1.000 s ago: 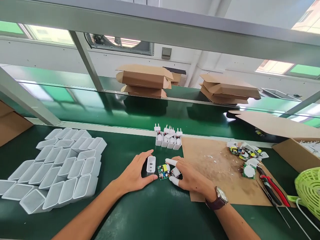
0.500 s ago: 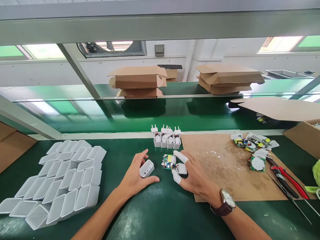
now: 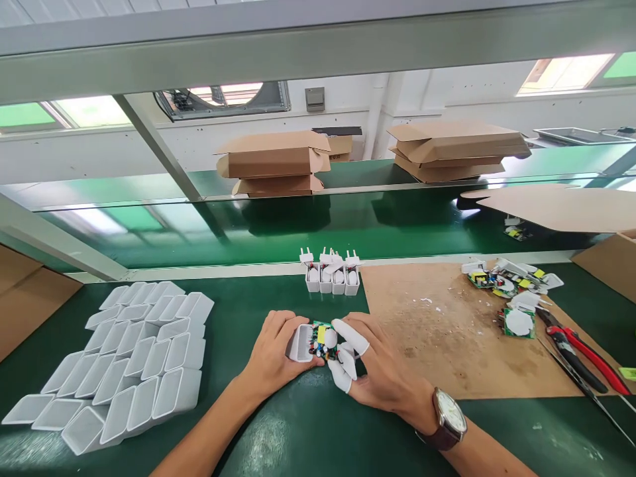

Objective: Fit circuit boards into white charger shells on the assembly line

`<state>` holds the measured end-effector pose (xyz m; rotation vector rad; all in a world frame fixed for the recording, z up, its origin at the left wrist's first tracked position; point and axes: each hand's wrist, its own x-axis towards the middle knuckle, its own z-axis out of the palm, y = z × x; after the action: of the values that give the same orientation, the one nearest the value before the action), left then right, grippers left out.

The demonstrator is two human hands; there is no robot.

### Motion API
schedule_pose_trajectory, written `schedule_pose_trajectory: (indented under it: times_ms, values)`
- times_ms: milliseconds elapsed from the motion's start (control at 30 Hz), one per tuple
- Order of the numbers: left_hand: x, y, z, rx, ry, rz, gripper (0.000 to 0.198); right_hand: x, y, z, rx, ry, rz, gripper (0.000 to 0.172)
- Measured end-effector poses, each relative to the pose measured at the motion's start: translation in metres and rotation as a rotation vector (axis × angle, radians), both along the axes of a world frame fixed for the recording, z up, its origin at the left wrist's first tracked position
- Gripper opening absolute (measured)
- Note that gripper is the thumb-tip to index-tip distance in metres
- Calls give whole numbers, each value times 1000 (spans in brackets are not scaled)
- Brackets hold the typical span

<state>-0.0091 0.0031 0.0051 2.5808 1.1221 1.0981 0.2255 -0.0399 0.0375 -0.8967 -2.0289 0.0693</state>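
My left hand grips a white plastic charger housing, its open end turned toward the right. In my right hand, with white covers on thumb and forefinger, is a small green circuit board carrying a yellow transformer and a white round patch. The board's left edge is at the mouth of the housing; how far it reaches inside I cannot tell. A white plug piece sits at the board's right end, partly hidden by my fingers. Beyond my hands stand several filled housings with plug pins upward.
Several rows of white housings cover the left bench. On the right, a brown cardboard sheet bears circuit boards, red-and-black pliers and tweezers. Cardboard boxes rest on the shelf behind.
My left hand has turned the housing so its open end faces right. My right hand has moved the circuit board left and slightly down, up to the housing.
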Motion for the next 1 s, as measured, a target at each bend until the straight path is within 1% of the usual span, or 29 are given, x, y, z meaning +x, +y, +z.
schedule_pose_trajectory:
  times_ms: [100,233,333,500,667,833,1000]
  values:
    - [2,-1,1,118,66,35,45,-4,-2,-2,11,-20,-5,65]
    - [2,-2,2,160,85,65,39,-4,-2,-3,9,-63,8,62]
    - [3,-2,2,169,84,81,38,-3,-2,-3,6,-86,23,59]
    - [5,-4,3,197,108,62,34,-4,-2,-7,12,-121,33,54]
    - [4,-4,3,195,132,68,34,-6,-2,-7,9,-150,5,60]
    - [1,-4,1,184,144,74,35,-7,-3,-2,29,-160,-6,56]
    - [3,-4,3,209,161,74,33,-7,-4,-2,28,-192,-13,58]
